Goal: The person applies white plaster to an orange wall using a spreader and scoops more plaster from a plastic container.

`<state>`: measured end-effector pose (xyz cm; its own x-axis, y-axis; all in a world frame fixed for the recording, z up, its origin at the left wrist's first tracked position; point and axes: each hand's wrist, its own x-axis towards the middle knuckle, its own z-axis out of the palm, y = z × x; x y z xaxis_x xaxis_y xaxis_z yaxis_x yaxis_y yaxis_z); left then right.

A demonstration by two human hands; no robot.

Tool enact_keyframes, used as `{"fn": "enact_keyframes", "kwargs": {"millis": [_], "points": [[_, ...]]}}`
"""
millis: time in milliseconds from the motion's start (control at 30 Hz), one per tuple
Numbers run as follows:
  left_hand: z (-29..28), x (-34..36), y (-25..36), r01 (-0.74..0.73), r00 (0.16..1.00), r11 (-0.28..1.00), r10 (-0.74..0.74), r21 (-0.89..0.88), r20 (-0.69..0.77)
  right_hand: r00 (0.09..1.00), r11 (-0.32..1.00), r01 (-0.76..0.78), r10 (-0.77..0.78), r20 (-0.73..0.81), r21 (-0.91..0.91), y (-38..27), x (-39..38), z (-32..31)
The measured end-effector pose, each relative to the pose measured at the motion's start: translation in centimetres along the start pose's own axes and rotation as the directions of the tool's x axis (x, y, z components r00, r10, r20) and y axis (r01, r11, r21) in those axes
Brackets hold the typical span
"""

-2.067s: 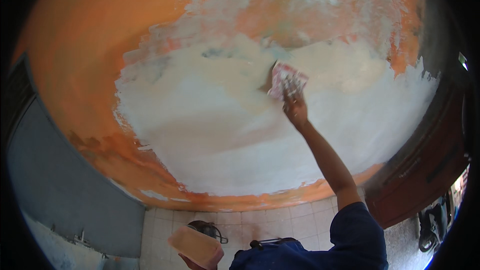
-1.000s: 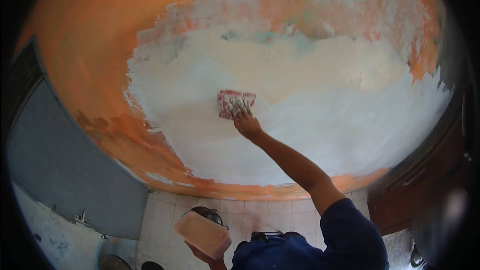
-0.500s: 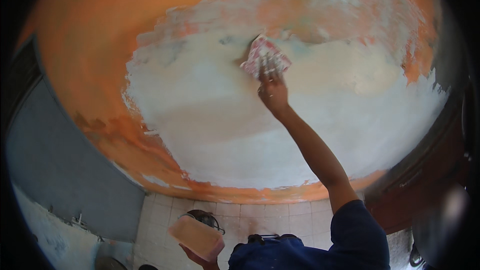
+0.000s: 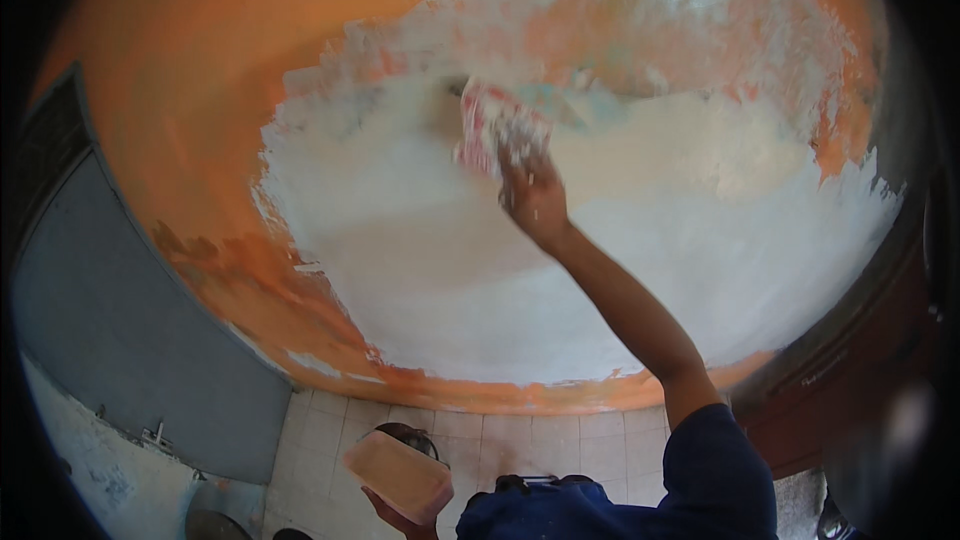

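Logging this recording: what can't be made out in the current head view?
Head view:
Left hand: fingers mostly hidden by the tan rectangular object.
Bucket-like object: partly behind the tan one.
Right hand: blurred over the reddish pad.
Dark rounded thing: cut by lower edge.

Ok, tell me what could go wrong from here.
The tan box-shaped item in the left hand might slip and drop to the tiled floor. The round dark container, partly hidden behind it, could get kicked. The red-and-white piece in the right hand might streak the wall's pale patch.
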<state>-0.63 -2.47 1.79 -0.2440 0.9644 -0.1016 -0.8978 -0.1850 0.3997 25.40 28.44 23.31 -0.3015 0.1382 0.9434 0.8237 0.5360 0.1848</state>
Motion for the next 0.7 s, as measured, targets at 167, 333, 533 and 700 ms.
{"fn": "enact_keyframes", "kwargs": {"millis": [167, 333, 533, 700], "points": [[-1.6, 1.0, -0.7, -0.088, 0.996, 0.979, 0.087, 0.184, 0.015, 0.995, 0.929, -0.058, 0.082, 0.053, -0.365, 3.0, 4.7, 2.5], [-2.2, 2.4, -1.5, -0.049, 0.998, 0.999, 0.048, -0.019, -0.045, 0.971, 0.958, -0.027, 0.093, 0.221, -0.285, 0.1, -0.4, 5.5], [-2.2, 2.4, -1.5, -0.002, 1.0, 0.999, 0.003, -0.035, 0.018, 0.845, 0.994, 0.019, 0.044, 0.533, -0.112, -4.1, -10.9, 7.5], [-0.8, 0.4, -0.2, -0.094, 0.995, 0.995, 0.095, 0.042, -0.019, 0.836, 0.965, -0.227, 0.123, 0.534, 0.133, -6.1, -9.5, 3.0]]}}
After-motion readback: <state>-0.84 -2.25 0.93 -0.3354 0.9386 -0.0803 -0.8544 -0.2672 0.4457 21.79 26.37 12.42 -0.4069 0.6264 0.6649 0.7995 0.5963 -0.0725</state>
